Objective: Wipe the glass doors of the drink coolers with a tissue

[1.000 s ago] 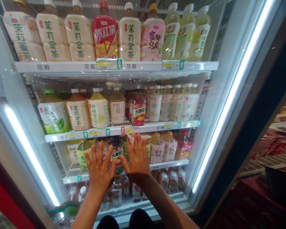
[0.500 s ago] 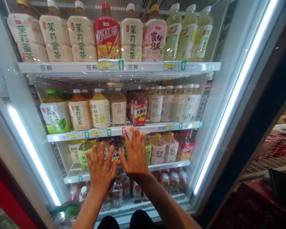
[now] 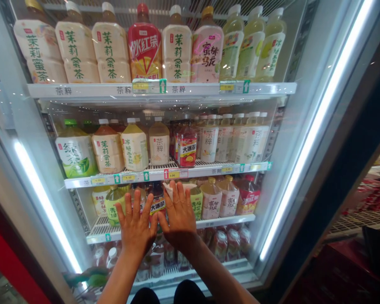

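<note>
Both my hands lie flat against the glass door (image 3: pixel 274 139) of a drinks cooler. My left hand (image 3: pixel 135 228) has its fingers spread, with nothing under it. My right hand (image 3: pixel 177 216) is just to its right, thumbs almost touching, and presses a white cloth (image 3: pixel 168 189) to the glass; only the cloth's top corner shows past the fingertips. Behind the glass, between the two hands, stands a dark bottle with a yellow label (image 3: pixel 157 205) on the third shelf.
Tea and juice bottles fill the white wire shelves (image 3: pixel 215 170) behind the glass. Lit strips run down the left frame (image 3: pixel 44 202) and the right frame (image 3: pixel 313 126). A red surface (image 3: pixel 6 261) is at lower left, and a wire rack with goods (image 3: pixel 367 211) at right.
My right hand slid up to the second shelf's edge with the cloth, then back down a little. The left hand stayed almost where it was.
</note>
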Demonstrator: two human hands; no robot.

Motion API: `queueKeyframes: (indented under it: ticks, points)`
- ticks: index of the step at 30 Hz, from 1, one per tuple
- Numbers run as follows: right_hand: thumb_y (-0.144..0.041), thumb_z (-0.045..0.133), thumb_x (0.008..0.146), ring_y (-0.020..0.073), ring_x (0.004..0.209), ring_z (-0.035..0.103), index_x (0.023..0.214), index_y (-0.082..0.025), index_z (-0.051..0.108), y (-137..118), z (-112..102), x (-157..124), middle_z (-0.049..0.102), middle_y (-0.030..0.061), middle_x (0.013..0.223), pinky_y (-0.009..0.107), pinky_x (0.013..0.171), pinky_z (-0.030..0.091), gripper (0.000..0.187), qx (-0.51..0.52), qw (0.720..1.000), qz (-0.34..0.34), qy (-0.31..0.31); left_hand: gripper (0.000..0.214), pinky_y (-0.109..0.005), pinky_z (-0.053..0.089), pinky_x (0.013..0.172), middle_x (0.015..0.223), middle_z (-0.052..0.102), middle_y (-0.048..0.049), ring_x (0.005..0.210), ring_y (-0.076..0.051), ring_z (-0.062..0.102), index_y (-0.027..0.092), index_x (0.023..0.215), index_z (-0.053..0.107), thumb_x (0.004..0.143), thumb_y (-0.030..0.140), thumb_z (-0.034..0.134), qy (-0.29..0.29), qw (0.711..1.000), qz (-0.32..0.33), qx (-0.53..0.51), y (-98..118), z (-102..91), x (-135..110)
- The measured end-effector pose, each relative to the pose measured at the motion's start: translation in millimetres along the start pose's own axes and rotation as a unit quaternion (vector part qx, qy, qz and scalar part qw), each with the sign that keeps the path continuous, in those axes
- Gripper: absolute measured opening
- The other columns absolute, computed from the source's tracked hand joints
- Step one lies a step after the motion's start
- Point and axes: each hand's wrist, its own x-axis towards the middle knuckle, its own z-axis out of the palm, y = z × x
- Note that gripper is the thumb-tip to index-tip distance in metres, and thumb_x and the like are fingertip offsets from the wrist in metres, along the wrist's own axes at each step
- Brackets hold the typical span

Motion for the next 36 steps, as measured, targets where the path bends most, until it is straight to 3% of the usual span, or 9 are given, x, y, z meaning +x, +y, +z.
queueKeyframes:
  ticks: [4,9,12,17,23,29,36]
  points:
    - [-0.024,0.059,0.096,0.0306,0.159,0.02,0.163,-0.009,0.024,-1.0,0.0,-16.8,0.026,0.0155,0.168,0.054,0.128,0.029,0.078,-0.019,1.0,0.001,0.014,0.077,-0.053,-0.003,0.132,0.174,0.003,-0.0027,0.162,-0.027,-0.001,0.028,0.163,0.021,0.096,0.031,0.059,0.0,1.0,0.004,0.002,-0.1,-0.1,0.1]
    - [-0.028,0.053,0.099,0.0319,0.16,0.013,0.166,-0.011,0.01,8.0,-8.4,16.0,0.016,0.0151,0.171,0.059,0.128,0.025,0.081,0.006,1.0,-0.01,-0.016,0.078,-0.053,-0.002,0.132,0.174,0.004,-0.0026,0.162,-0.027,0.0,0.029,0.163,0.021,0.095,0.03,0.06,0.001,1.0,0.0,0.0,0.9,0.0,0.2]
    - [-0.027,0.051,0.1,0.0329,0.16,0.01,0.166,-0.012,0.005,5.5,-9.7,16.8,0.01,0.0141,0.172,0.061,0.127,0.025,0.082,0.007,1.0,0.0,-0.013,0.078,-0.053,-0.002,0.132,0.174,0.004,-0.0024,0.162,-0.027,0.0,0.029,0.163,0.021,0.095,0.029,0.059,0.002,1.0,0.001,0.001,0.7,0.0,0.1]
    - [-0.023,0.058,0.097,0.0326,0.159,0.017,0.165,-0.01,0.013,-3.4,-1.3,-12.2,0.019,0.0162,0.17,0.057,0.126,0.03,0.083,-0.009,1.0,0.004,0.012,0.078,-0.053,-0.004,0.132,0.174,0.003,-0.0027,0.162,-0.027,-0.001,0.028,0.163,0.02,0.096,0.031,0.059,-0.001,1.0,0.005,0.003,-0.7,0.6,-0.8]
    - [-0.028,0.053,0.098,0.0317,0.16,0.011,0.165,-0.01,0.016,1.9,-1.7,15.3,0.015,0.0146,0.171,0.059,0.128,0.022,0.079,0.012,1.0,-0.015,-0.023,0.077,-0.055,-0.001,0.132,0.174,0.005,-0.0027,0.162,-0.026,0.0,0.03,0.163,0.02,0.095,0.027,0.058,0.001,1.0,-0.004,0.001,-0.1,0.9,-1.9]
    - [-0.025,0.057,0.097,0.0315,0.158,0.023,0.164,-0.011,0.022,-1.2,1.2,-14.0,0.028,0.0157,0.168,0.056,0.127,0.03,0.077,-0.019,1.0,-0.003,0.009,0.079,-0.054,-0.003,0.132,0.174,0.004,-0.0023,0.162,-0.026,0.0,0.03,0.163,0.02,0.094,0.03,0.06,-0.005,1.0,-0.005,-0.005,0.1,0.8,-2.0]
    - [-0.029,0.051,0.099,0.032,0.16,0.009,0.165,-0.007,0.015,6.3,-5.0,18.6,0.016,0.0172,0.171,0.059,0.128,0.024,0.078,-0.003,1.0,-0.015,0.004,0.078,-0.053,-0.003,0.131,0.174,0.004,-0.0027,0.162,-0.027,-0.001,0.028,0.163,0.021,0.095,0.029,0.059,-0.001,1.0,0.003,-0.002,0.0,-0.8,-0.3]
